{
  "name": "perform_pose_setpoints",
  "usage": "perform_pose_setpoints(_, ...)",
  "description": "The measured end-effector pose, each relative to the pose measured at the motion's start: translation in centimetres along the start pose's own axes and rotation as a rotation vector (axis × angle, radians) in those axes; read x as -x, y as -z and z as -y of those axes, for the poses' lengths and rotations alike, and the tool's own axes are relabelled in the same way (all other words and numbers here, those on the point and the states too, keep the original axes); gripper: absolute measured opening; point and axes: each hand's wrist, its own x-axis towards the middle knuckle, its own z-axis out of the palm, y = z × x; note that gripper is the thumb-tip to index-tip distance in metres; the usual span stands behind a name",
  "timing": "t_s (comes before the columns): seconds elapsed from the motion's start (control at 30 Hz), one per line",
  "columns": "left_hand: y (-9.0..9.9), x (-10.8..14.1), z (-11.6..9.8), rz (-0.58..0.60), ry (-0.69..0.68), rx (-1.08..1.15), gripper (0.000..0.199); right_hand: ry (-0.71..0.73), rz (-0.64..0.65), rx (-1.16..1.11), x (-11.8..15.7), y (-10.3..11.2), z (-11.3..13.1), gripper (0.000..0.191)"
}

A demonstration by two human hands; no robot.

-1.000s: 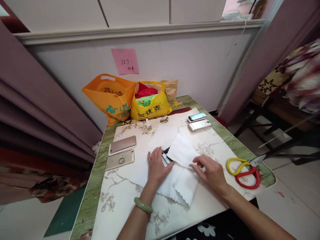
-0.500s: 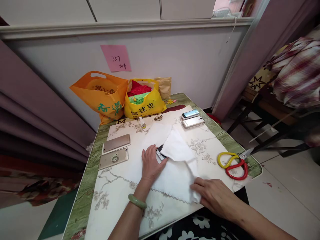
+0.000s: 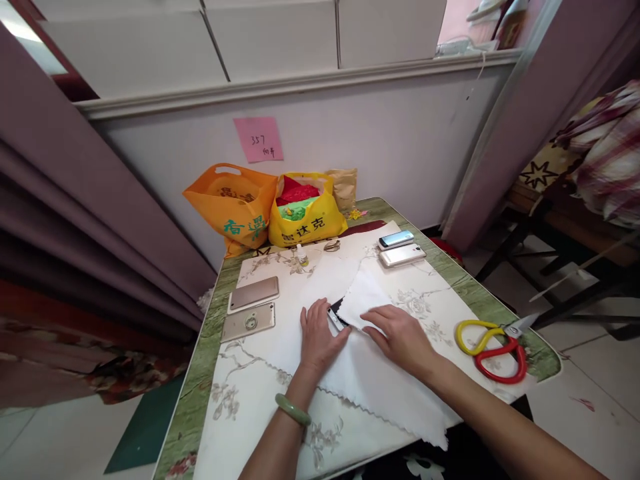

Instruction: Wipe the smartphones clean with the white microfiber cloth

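A white cloth (image 3: 380, 390) with a zigzag-cut edge lies across the table in front of me. On it rests a phone (image 3: 336, 320), mostly covered by a folded-over flap; one light-coloured end and a dark face show. My left hand (image 3: 319, 339), with a green bangle at the wrist, grips the phone's exposed end between thumb and fingers. With thumb and fingers pinched, my right hand (image 3: 403, 335) has hold of the flap just right of the phone. A loose corner of the cloth hangs near the table's front edge.
Two phones (image 3: 254, 293) lie at left, and two more phones (image 3: 403, 255) at back right. Scissors (image 3: 493, 343) with yellow and red handles sit on the right edge. A small bottle (image 3: 302, 255), an orange bag (image 3: 235, 200) and a yellow bag (image 3: 320, 220) stand at the back.
My right hand has left the cloth's front right part and moved up and left to the flap beside the phone. The front corner has spread out. My left hand stays at the phone.
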Motion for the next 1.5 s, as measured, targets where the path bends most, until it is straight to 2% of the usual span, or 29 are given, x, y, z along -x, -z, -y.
perform_pose_setpoints(0.1,0.2,0.2,0.2,0.015,-0.004,0.013,0.054,0.023,0.087,0.054,-3.3,-3.4,0.1,0.034)
perform_pose_setpoints(0.17,0.3,0.3,0.3,0.024,-0.018,0.018,0.055,0.11,0.14,0.048,-3.9,-4.8,-0.2,0.04)
perform_pose_setpoints(0.23,0.3,0.3,0.4,0.029,-0.029,0.023,0.056,0.129,0.177,0.04,-3.7,-5.4,-0.5,0.044)
perform_pose_setpoints(0.33,0.3,0.3,0.6,0.02,-0.023,0.028,0.056,-0.031,0.145,0.074,-3.1,-5.3,-0.6,0.051)
perform_pose_setpoints(0.37,0.2,0.3,0.7,0.021,-0.023,0.029,0.055,-0.036,0.143,0.069,-3.0,-5.2,-0.5,0.054)
perform_pose_setpoints(0.47,0.1,0.2,0.9,0.038,-0.028,0.037,0.055,0.128,0.22,-0.014,-3.0,-5.1,-0.1,0.059)
perform_pose_setpoints(0.5,0.1,0.2,1.0,0.041,-0.025,0.042,0.055,0.13,0.227,-0.026,-3.0,-5.1,-0.1,0.057)
perform_pose_setpoints(0.6,0.1,0.1,1.1,0.036,-0.022,0.06,0.052,-0.009,0.163,0.007,-3.1,-5.0,0.0,0.058)
perform_pose_setpoints(0.73,0.1,0.1,1.1,0.023,-0.025,0.065,0.049,0.194,0.247,-0.026,-2.9,-4.8,-0.1,0.067)
perform_pose_setpoints(0.77,0.1,0.1,1.1,0.016,-0.024,0.064,0.051,0.159,0.235,-0.01,-2.9,-4.8,-0.2,0.065)
perform_pose_setpoints(0.87,0.0,0.0,1.2,0.001,-0.035,0.063,0.055,-0.082,0.111,0.086,-2.8,-5.0,-0.4,0.063)
perform_pose_setpoints(0.9,0.0,0.0,1.2,-0.003,-0.038,0.062,0.055,-0.068,0.109,0.092,-2.8,-5.1,-0.5,0.065)
perform_pose_setpoints(1.0,-0.1,0.0,1.2,-0.006,-0.043,0.058,0.053,0.13,0.212,0.043,-3.0,-5.2,-0.8,0.067)
perform_pose_setpoints(1.03,-0.1,0.0,1.2,-0.007,-0.04,0.057,0.053,0.101,0.214,0.044,-3.1,-5.1,-1.0,0.066)
perform_pose_setpoints(1.1,0.0,-0.1,1.1,-0.004,-0.037,0.059,0.056,-0.085,0.144,0.084,-3.3,-5.0,-1.2,0.066)
perform_pose_setpoints(1.13,0.0,-0.1,1.1,0.001,-0.039,0.062,0.056,-0.134,0.115,0.1,-3.3,-4.9,-1.2,0.067)
perform_pose_setpoints(1.17,0.0,-0.1,1.0,0.004,-0.037,0.063,0.055,-0.103,0.118,0.099,-3.3,-4.8,-1.3,0.069)
perform_pose_setpoints(1.27,0.0,-0.1,1.0,0.008,-0.034,0.063,0.051,0.2,0.221,0.049,-3.1,-4.8,-1.2,0.069)
perform_pose_setpoints(1.3,0.0,-0.1,1.0,0.008,-0.033,0.063,0.051,0.206,0.213,0.056,-3.0,-4.9,-1.2,0.066)
perform_pose_setpoints(1.4,0.0,-0.1,0.9,0.016,-0.039,0.066,0.055,-0.007,0.074,0.133,-2.7,-5.1,-1.1,0.062)
perform_pose_setpoints(1.43,0.1,-0.1,0.9,0.018,-0.037,0.066,0.054,0.006,0.066,0.132,-2.6,-5.2,-1.0,0.064)
perform_pose_setpoints(1.5,0.1,-0.1,0.9,0.016,-0.033,0.064,0.05,0.174,0.128,0.084,-2.4,-5.3,-0.8,0.066)
